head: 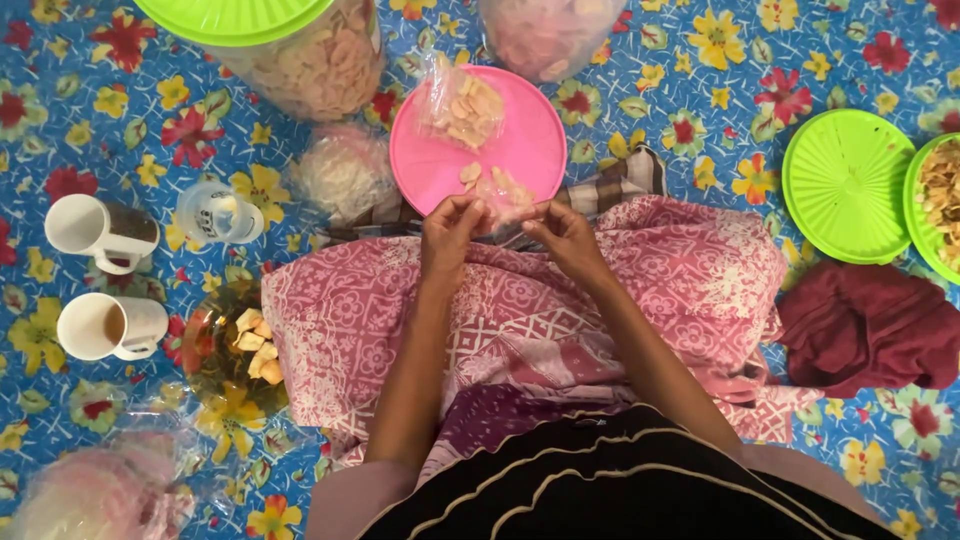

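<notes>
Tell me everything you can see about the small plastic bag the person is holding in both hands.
The small plastic bag is clear, thin and crinkled, holding pale pinkish-orange crackers. It sits just above the person's lap, over the near edge of the round pink lid. The left hand and right hand pinch it from either side with their fingertips, seemingly at its mouth. A second filled bag lies farther back on the lid, apart from it.

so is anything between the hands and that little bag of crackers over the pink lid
Nothing visible. Both the left hand and the right hand already pinch the small clear bag of crackers directly, at the near edge of the pink lid. A second filled bag lies farther back on the lid, clear of the hands.
</notes>
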